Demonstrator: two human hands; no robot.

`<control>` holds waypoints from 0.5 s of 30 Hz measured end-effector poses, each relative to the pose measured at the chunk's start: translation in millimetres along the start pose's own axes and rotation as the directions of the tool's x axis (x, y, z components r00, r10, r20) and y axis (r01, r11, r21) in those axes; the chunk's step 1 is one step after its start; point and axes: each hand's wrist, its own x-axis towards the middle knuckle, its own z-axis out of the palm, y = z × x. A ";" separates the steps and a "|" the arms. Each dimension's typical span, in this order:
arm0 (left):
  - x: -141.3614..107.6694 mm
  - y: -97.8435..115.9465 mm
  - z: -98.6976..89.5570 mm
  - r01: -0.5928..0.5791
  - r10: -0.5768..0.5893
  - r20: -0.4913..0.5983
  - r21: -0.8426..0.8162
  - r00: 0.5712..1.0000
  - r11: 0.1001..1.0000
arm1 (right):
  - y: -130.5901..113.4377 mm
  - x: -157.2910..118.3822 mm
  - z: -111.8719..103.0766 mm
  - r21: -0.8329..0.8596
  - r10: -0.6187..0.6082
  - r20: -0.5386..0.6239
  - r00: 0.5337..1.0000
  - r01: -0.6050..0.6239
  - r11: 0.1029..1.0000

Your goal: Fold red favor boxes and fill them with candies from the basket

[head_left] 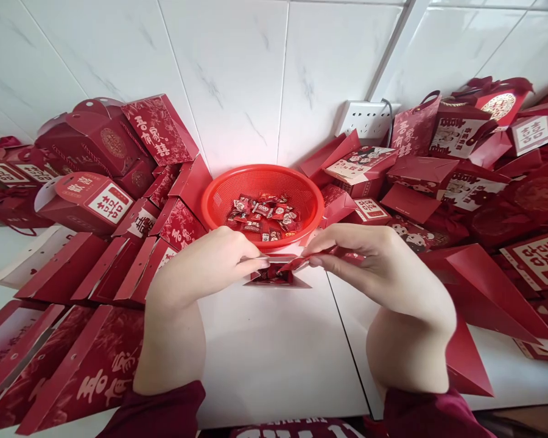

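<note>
A small open gift box [304, 281] stands on the white table just in front of a red plastic basket [205, 210]. Wrapped candies [274, 277] show inside the box. My left hand [214, 261] is closed, thumb and fingers pinching the box's left upper edge. My right hand [369, 255] is also closed, at the right side of the opening, with a small red piece [295, 264] at its fingertips. Whether that piece is a box flap or a wrapper, I cannot tell. More wrapped candies [262, 213] lie in the basket.
Folded red gift boxes [105, 365] and made-up ones [91, 198] are stacked at left. At right lies a pile of red boxes and bags [466, 182]. A white power strip [363, 118] leans by the tiled wall [237, 73]. A dark seam crosses the white table [274, 359].
</note>
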 end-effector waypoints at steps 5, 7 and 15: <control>-0.5 -1.2 0.5 -0.001 0.000 0.063 0.018 0.998 1.000 | 3.0 0.2 1.7 -0.092 -0.034 0.075 0.997 0.041 0.995; -1.2 2.2 -0.2 -0.022 0.022 0.083 0.002 0.996 1.000 | 5.9 -0.7 1.6 -0.110 -0.072 0.199 0.977 0.096 0.989; -1.6 11.2 -1.7 0.021 -0.017 0.113 -0.033 0.993 0.999 | 5.2 -6.6 1.3 -0.222 -0.026 0.244 0.970 0.082 0.971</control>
